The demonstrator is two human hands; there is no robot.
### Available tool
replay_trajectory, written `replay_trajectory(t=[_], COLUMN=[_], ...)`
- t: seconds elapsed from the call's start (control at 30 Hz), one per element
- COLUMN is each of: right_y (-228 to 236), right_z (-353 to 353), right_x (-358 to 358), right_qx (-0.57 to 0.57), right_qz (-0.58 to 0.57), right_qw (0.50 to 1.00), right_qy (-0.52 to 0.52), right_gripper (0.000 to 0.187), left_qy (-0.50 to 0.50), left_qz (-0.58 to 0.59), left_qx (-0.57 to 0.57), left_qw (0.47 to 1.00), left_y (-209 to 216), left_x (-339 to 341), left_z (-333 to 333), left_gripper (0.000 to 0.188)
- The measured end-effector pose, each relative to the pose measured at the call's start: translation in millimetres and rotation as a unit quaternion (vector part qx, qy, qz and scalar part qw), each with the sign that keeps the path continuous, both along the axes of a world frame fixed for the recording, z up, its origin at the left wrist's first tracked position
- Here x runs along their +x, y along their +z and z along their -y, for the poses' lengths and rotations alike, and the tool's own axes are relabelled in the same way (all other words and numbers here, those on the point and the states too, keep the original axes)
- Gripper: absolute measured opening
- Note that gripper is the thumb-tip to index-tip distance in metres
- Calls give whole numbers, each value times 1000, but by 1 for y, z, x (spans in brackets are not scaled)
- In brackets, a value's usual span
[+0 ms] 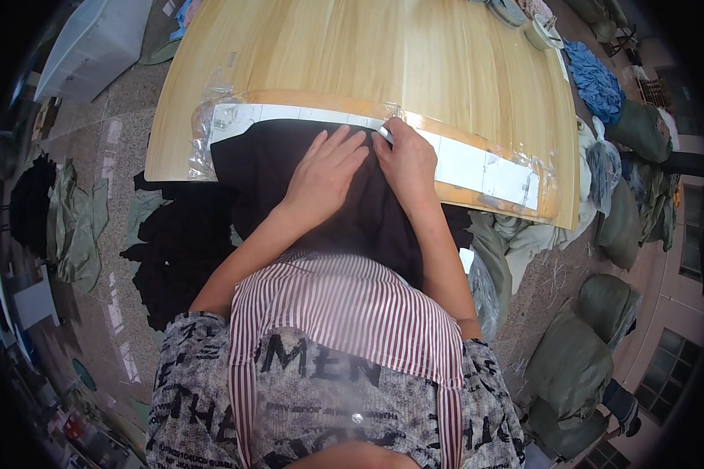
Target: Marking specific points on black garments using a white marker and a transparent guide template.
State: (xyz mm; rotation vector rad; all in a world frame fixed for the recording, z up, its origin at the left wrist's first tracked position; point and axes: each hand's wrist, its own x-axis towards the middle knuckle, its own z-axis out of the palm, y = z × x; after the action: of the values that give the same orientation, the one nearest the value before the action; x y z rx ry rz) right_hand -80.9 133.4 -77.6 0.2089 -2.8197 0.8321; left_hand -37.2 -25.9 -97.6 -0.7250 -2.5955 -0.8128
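Note:
A piece of black cloth [266, 160] lies over the near edge of the wooden table and hangs down toward my apron [336, 305]. Along its far edge runs a white paper strip [469, 168] with marks on it, stuck down with tape. My left hand [328, 172] rests flat on the cloth, fingers spread. At the cloth's far right edge, my right hand [407, 160] is closed in a pinch on a small white piece [385, 134] that looks like chalk. Its tip is by the strip; my fingers partly hide it.
The wooden table [328, 47] stretches away in front. Black cloth [184, 242] is heaped below its left side. Bowls [544, 33] stand at the far right corner. A white bin [94, 47] is at the far left. Stuffed green sacks [575, 359] and blue cloth [594, 74] lie to the right.

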Motion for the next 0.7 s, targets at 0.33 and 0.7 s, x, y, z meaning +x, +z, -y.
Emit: replay_trajectory(t=[0.33, 0.7], right_y=[9, -11], right_z=[18, 16], right_x=[3, -2], right_qx=[-263, -241], right_qz=[8, 59], right_qw=[963, 967], right_qy=[61, 51], right_gripper=[22, 13], left_qy=[6, 24], left_qz=[45, 40], left_qx=[-18, -8], left_qw=[999, 999], left_y=[3, 1], left_x=[1, 2], left_z=[3, -2], left_gripper=[34, 38])
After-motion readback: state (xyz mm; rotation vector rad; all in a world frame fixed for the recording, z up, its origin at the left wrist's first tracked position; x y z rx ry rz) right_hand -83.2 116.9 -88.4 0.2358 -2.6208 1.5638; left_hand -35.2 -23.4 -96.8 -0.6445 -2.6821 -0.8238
